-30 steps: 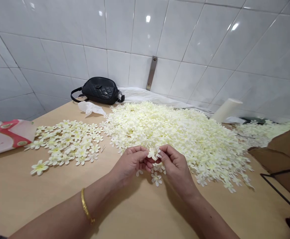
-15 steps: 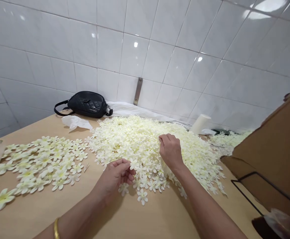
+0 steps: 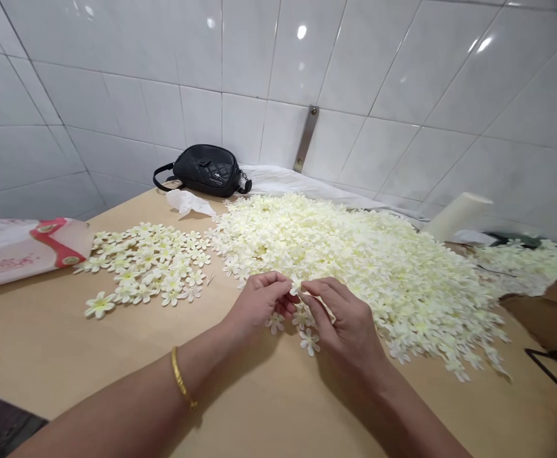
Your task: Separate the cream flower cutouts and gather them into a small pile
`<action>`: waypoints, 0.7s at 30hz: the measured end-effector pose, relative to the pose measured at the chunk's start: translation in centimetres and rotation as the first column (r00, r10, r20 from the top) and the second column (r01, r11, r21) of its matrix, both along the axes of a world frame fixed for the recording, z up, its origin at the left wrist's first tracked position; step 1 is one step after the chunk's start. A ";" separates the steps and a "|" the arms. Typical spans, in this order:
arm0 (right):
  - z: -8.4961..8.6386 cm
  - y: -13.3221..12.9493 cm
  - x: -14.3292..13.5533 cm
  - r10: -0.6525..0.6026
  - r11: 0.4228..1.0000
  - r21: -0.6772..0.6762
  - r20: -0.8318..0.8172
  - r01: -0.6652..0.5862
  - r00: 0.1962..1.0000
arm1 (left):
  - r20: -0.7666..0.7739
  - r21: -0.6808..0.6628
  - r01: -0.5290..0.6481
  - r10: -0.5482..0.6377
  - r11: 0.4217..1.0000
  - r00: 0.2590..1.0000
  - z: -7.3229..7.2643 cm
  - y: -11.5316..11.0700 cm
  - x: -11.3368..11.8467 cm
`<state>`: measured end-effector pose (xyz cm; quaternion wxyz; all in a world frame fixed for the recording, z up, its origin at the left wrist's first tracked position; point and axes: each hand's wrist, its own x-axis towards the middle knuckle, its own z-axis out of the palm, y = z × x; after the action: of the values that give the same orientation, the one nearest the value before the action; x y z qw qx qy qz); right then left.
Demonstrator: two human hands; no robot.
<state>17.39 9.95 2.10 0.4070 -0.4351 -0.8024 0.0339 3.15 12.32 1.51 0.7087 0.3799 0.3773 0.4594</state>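
Note:
Between thumb and forefinger, my left hand [image 3: 265, 298] pinches a small white artificial flower [image 3: 296, 288]. My right hand [image 3: 342, 315] is right beside it, thumb and fingertips closed at the flower's edge; whatever they hold is too small to make out. Behind both hands spreads a large heap of white-yellow artificial flowers [image 3: 326, 238]. A few loose blooms lie below the fingers, among them one single flower [image 3: 309, 342] on the table. To the left is a flatter group of flowers with yellow centres [image 3: 149, 257]. A gold bangle circles my left wrist.
A black quilted bag [image 3: 206, 170] and crumpled tissue [image 3: 190, 203] are at the back of the wooden table [image 3: 163, 362]. A red-and-white plastic package [image 3: 25, 254] lies left. A white roll [image 3: 459, 215] leans at back right, near a cardboard piece [image 3: 545, 318] and black wire frame. Tiled wall behind.
My right hand has come from over the heap down to my left hand, and their fingertips now meet at the flower. The view has turned left, showing more of the package.

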 end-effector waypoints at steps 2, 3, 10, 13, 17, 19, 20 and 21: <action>-0.4 0.1 -0.1 0.006 0.999 -0.039 -0.007 -0.006 1.000 | 0.015 0.012 0.028 -0.028 1.000 0.999 0.0 0.0 -0.1; -0.5 0.1 -0.1 0.003 0.999 -0.053 -0.014 -0.004 1.000 | 0.029 0.020 0.046 -0.046 0.999 0.999 0.0 0.0 -0.1; -0.5 -0.1 0.1 -0.024 0.998 -0.067 -0.060 0.020 0.998 | -0.008 0.012 0.033 -0.033 0.999 0.999 0.2 -0.2 0.0; -0.7 0.1 0.2 -0.001 0.999 -0.043 -0.010 0.000 1.000 | -0.010 0.014 0.050 -0.050 0.999 0.999 0.2 -0.2 0.1; -0.6 0.1 0.3 -0.010 1.000 -0.014 0.015 0.010 1.000 | 0.015 0.037 0.101 -0.101 0.994 0.995 -0.1 -0.1 -0.1; -0.5 0.1 0.3 -0.017 1.000 -0.012 0.027 0.018 0.999 | 0.033 0.045 0.123 -0.125 0.991 0.992 -0.2 -0.1 -0.2; -0.4 0.1 0.3 -0.022 1.000 -0.014 0.043 0.023 0.999 | 0.042 0.048 0.132 -0.134 0.990 0.990 -0.2 -0.2 -0.2; -0.4 0.1 0.4 -0.030 0.999 -0.015 0.064 0.031 0.997 | 0.049 0.049 0.140 -0.142 0.989 0.989 -0.2 -0.2 -0.2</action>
<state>17.76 10.01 1.70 0.3781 -0.4513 -0.8080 0.0202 2.94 12.12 1.27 0.7401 0.4095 0.3204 0.4264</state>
